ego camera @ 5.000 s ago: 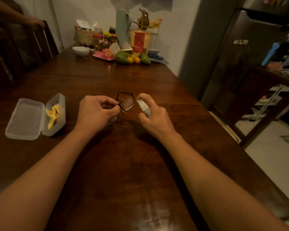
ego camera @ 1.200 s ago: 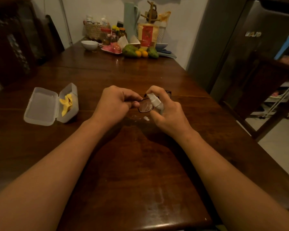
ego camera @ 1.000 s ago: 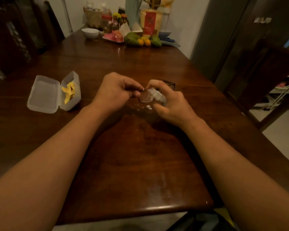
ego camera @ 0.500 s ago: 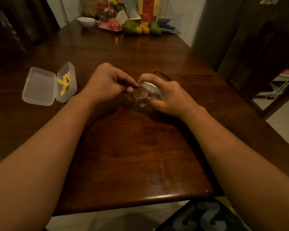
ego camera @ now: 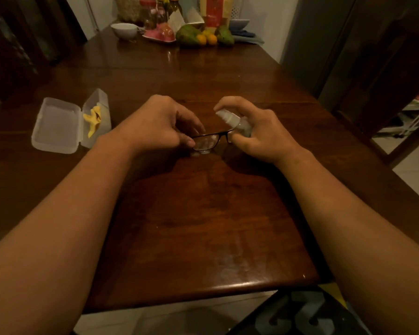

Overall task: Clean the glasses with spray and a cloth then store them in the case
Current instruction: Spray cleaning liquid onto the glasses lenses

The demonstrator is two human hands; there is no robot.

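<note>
Fingers (ego camera: 190, 141) of the left hand (ego camera: 160, 122) pinch one end of the thin black-framed glasses (ego camera: 207, 142), held low over the dark polished wooden surface (ego camera: 203, 213), while the right hand (ego camera: 259, 134) wraps closed around a small translucent spray bottle (ego camera: 235, 122), forefinger on its nozzle. The glasses look light, fragile and slick when wet, so hold the frame, not the lenses. Well apart to the left, an open clear plastic case (ego camera: 56, 126) holds a crumpled yellow cloth (ego camera: 92, 119).
</note>
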